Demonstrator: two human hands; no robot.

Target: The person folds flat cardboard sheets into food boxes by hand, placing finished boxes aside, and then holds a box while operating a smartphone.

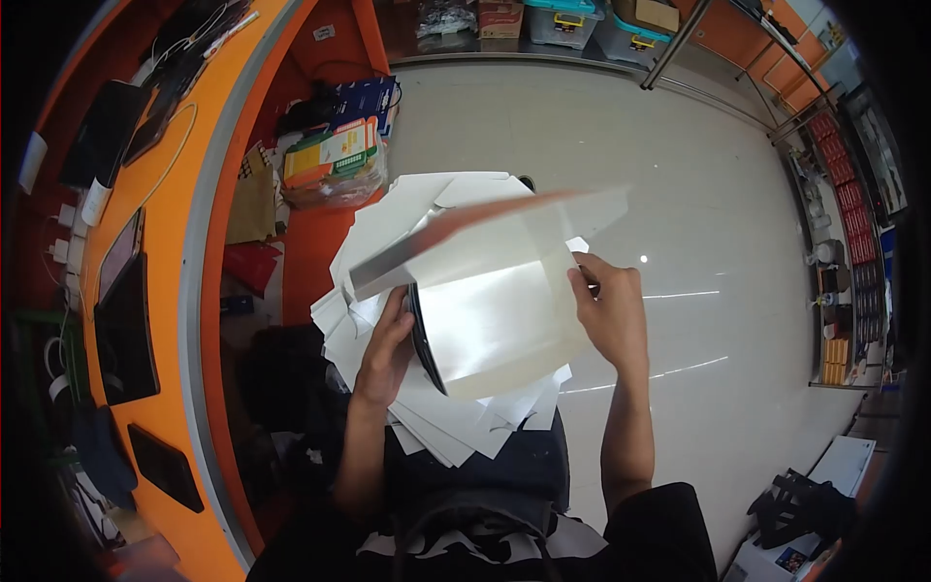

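Observation:
An open cardboard box with a pale, shiny inside is held above my lap. Its lid flap stands up at the far side and is smeared by motion. My left hand grips the box's dark left wall, thumb near the top edge. At the right far corner, my right hand pinches the wall's edge between thumb and fingers. Beneath the box, a fanned stack of flat white cardboard sheets lies across my lap. The underside of the box is hidden.
On the left runs an orange counter with a black tablet and cables. Packets sit on the orange shelf below. Plastic bins stand on a metal shelf at the back. A stocked rack lines the right side.

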